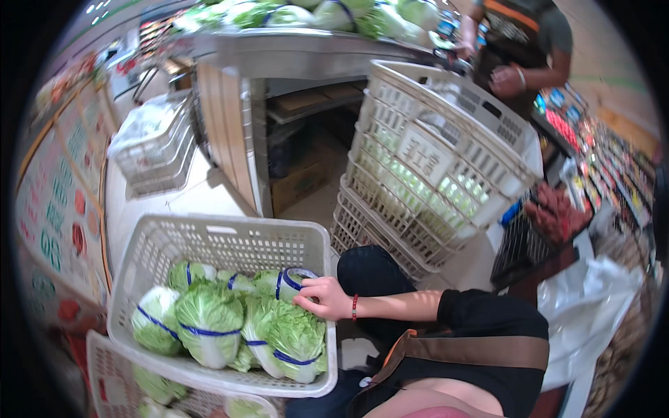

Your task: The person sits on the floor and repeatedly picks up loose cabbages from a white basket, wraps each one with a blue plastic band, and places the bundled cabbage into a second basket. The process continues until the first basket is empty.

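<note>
My right hand (325, 298), with a red bead bracelet at the wrist, reaches over the right side of a white plastic basket (219, 223). Its fingers close on what looks like a roll of blue tape (301, 274), lying among the cabbages. Several Chinese cabbages (210, 318) fill the basket's lower part, with blue tape bands around them. One leafy cabbage (296, 334) lies just below my fingers. My left hand is out of view.
Another white crate (99, 360) holding cabbages stands below the basket. Tall stacked crates (360, 157) rise ahead, beside a display counter (292, 49) topped with cabbages. A person (515, 57) stands behind them. More crates (157, 157) sit left; a plastic bag (580, 313) hangs right.
</note>
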`<action>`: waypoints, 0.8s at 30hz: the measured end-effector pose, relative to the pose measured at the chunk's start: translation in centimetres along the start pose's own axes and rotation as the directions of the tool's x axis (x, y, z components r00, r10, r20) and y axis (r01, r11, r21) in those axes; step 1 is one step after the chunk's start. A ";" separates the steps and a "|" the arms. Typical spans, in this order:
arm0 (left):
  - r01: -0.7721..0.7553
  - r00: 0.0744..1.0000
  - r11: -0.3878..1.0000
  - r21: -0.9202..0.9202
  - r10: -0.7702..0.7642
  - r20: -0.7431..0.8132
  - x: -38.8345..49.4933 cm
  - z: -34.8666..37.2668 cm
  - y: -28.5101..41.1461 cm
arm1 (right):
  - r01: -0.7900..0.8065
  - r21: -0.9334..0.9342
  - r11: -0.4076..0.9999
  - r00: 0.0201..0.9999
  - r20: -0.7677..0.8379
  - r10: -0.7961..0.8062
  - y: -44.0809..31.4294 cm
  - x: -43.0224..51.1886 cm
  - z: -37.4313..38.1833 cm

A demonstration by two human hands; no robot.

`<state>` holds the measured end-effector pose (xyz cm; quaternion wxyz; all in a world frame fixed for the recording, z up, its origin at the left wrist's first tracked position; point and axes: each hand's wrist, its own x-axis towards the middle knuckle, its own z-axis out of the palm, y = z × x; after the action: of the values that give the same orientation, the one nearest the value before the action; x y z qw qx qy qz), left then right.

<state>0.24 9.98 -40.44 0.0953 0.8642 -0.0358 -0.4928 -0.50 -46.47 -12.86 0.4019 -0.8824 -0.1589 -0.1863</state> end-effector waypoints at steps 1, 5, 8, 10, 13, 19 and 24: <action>0.000 1.000 0.999 -0.032 0.001 0.019 -0.6 1.3 -0.7 | 0.015 0.019 1.000 0.999 0.046 -0.016 0.0 0.0 0.0; -0.061 0.995 0.974 -0.216 0.076 0.061 -4.7 4.9 -2.7 | 0.011 0.010 1.000 0.998 0.060 -0.012 -0.1 0.4 -0.1; -0.213 0.976 0.707 -0.674 0.187 -0.112 -9.0 7.5 -2.1 | 0.023 0.002 1.000 0.999 0.028 -0.023 -0.2 0.6 -0.1; -0.280 0.958 0.407 -0.870 0.067 -0.278 -11.2 10.6 0.0 | 0.052 -0.007 0.999 0.999 0.001 -0.052 -0.2 0.6 0.0; -0.240 0.964 -0.053 -0.969 -0.133 -0.231 -12.2 14.3 3.3 | -0.017 -0.014 1.000 1.000 0.012 0.018 -0.3 0.6 0.2; -0.448 0.777 0.337 -0.828 -0.311 -0.548 -10.2 13.4 6.7 | -0.055 0.051 0.997 0.998 0.011 0.054 -0.5 0.6 0.7; -0.308 0.620 0.590 -0.747 -0.471 -0.628 -16.0 11.2 11.8 | -0.038 0.071 0.997 0.999 0.025 0.036 -0.4 0.6 0.8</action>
<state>-17.22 -0.55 -30.14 0.4529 0.8458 0.2802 -0.0312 0.04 -45.46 -12.80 0.4345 -0.8725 -0.1538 -0.1624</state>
